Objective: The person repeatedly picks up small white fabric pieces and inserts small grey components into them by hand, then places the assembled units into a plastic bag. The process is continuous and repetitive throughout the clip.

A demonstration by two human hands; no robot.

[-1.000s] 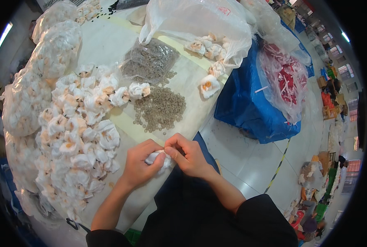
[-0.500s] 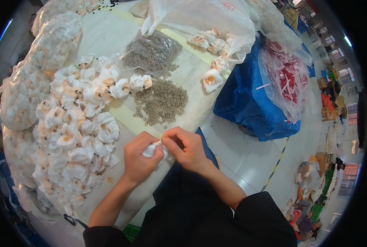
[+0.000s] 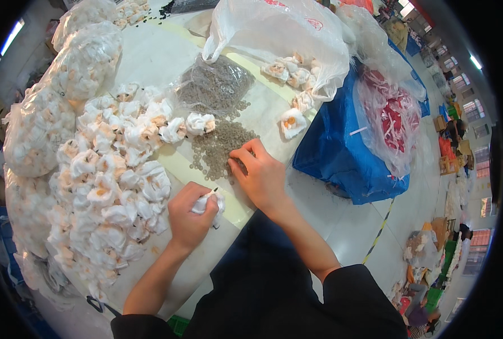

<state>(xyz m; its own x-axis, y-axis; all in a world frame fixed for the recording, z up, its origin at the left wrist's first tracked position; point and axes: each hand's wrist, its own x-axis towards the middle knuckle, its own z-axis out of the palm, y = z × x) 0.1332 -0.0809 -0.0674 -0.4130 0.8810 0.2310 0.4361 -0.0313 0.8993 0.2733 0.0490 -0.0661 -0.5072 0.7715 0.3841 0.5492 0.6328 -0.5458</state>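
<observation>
My left hand (image 3: 190, 212) is closed around a soft white fabric piece (image 3: 202, 204), and a small dark pointed tip sticks up from it by the thumb. My right hand (image 3: 261, 175) reaches to the near right edge of a pile of small grey-brown plastic rings (image 3: 214, 148). Its thumb and forefinger come together there in a pinch; whatever lies between the tips is too small to make out. Behind the pile lies a clear plastic bag (image 3: 217, 85) full of the same rings. A large heap of white and peach plush pieces (image 3: 113, 186) spreads left of my left hand.
Clear bags stuffed with plush pieces (image 3: 39, 130) line the table's left side. A white plastic bag (image 3: 279, 34) stands at the back, several plush pieces by its mouth. Off the table's right edge, a blue sack (image 3: 333, 152) holds red and white scraps (image 3: 395, 116).
My right hand has left the white piece and moved forward and right to the pile of rings. My left hand still holds the piece, and its dark tip now shows.
</observation>
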